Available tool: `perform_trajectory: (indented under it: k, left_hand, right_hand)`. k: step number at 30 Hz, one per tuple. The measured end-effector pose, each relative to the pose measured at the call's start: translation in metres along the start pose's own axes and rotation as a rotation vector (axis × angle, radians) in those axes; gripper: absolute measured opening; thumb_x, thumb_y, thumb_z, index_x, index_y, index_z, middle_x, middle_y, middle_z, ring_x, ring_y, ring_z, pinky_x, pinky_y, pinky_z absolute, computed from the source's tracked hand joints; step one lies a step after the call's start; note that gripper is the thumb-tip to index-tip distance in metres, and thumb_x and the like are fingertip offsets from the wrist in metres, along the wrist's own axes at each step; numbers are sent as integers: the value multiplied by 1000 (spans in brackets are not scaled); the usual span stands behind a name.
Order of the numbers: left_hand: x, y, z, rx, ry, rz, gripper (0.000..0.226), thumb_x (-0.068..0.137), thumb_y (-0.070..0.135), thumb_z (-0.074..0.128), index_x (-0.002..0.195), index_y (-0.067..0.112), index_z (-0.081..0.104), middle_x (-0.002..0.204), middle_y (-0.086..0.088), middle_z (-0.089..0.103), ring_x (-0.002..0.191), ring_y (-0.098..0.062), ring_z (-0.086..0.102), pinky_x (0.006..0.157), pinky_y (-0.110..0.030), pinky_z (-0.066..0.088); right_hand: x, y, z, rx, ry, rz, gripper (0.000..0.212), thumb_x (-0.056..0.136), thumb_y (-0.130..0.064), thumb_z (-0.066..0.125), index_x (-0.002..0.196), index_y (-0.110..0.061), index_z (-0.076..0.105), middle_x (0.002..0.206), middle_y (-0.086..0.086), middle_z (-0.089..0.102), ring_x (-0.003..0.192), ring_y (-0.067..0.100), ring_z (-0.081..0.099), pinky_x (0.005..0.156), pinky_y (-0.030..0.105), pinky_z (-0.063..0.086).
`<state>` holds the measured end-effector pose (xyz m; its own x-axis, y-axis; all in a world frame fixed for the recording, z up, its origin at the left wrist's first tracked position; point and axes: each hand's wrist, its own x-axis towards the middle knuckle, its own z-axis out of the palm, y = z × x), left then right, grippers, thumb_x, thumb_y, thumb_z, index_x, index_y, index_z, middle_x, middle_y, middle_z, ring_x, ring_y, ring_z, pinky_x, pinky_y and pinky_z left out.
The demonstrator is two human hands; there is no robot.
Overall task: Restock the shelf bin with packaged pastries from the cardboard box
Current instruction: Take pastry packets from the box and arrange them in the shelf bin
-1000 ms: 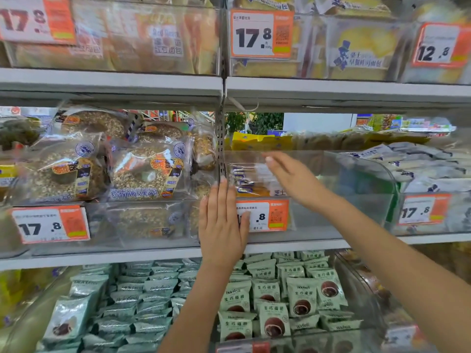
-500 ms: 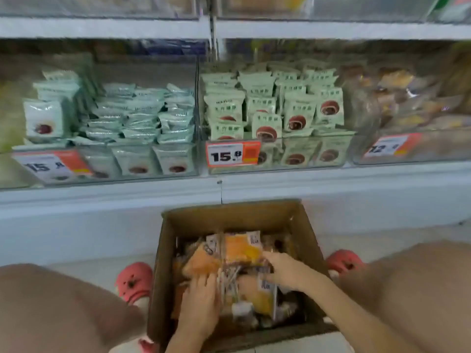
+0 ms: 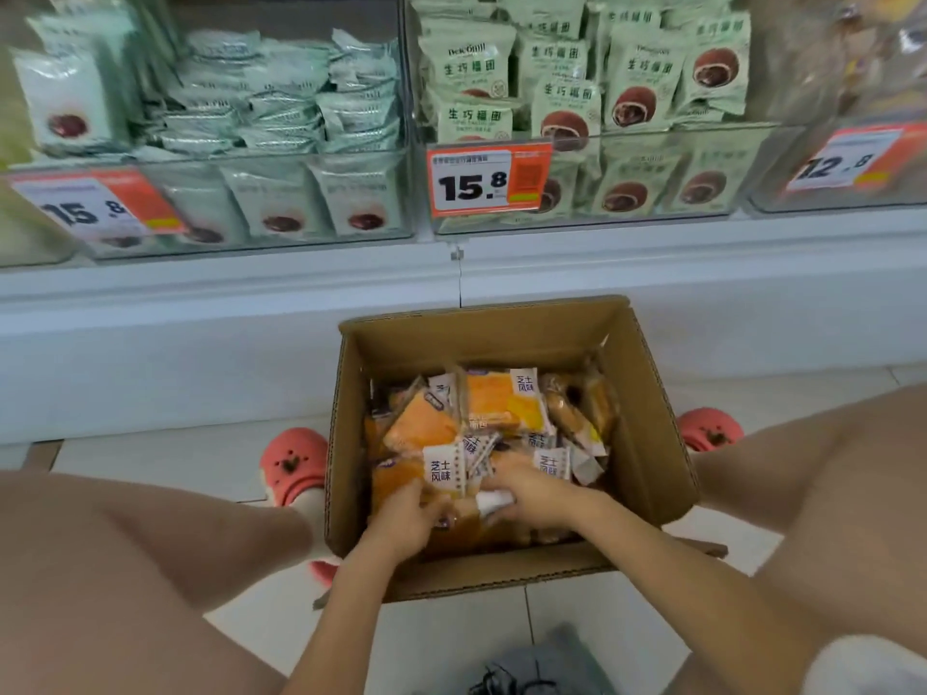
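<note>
Box (image 3: 506,333), floor, below shelf: orange packs (image 3: 494,408) heaped. Left hand (image 3: 401,519) and right hand (image 3: 531,494) curl round packs, apparently several. Risk: slick wrappers slip mid-lift.

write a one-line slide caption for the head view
Both hands, left hand and right hand, gather orange packaged pastries inside the brown cardboard box.

Left hand (image 3: 401,519), right hand (image 3: 531,494) apparently curled.
</note>
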<state>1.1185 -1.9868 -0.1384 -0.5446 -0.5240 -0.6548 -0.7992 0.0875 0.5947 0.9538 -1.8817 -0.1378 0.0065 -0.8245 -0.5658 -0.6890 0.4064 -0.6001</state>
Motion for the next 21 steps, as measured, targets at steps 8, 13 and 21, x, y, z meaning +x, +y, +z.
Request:
perform_trajectory:
  k: [8,13,21]
  left_hand:
    - [-38,50,-54,-765,-11,49,35,87,50,55,107,23,64,92,2,74,88,-19,68,78,-36,53]
    - [-54,62,-44,-758,-48,154,43,76,22,74,116,22,58,100,-1,74,89,-19,72,66,-30,59]
    - [-57,78,-42,-804,68,232,43,74,21,76,114,20,59,101,-4,73,89,-20,72,63,-30,59]
  right_hand:
    - [-46,-19,-76,695,98,32,25,87,-30,65,111,-23,60,106,2,70,96,15,67,81,34,56]
    - [-55,-27,-78,899,159,-2,37,87,-22,63,123,-26,54,109,10,69,99,23,69,77,39,58]
    - [-62,-44,-89,869,382,-4,41,72,-44,69,110,-29,61,101,1,71,94,16,70,79,37,58]
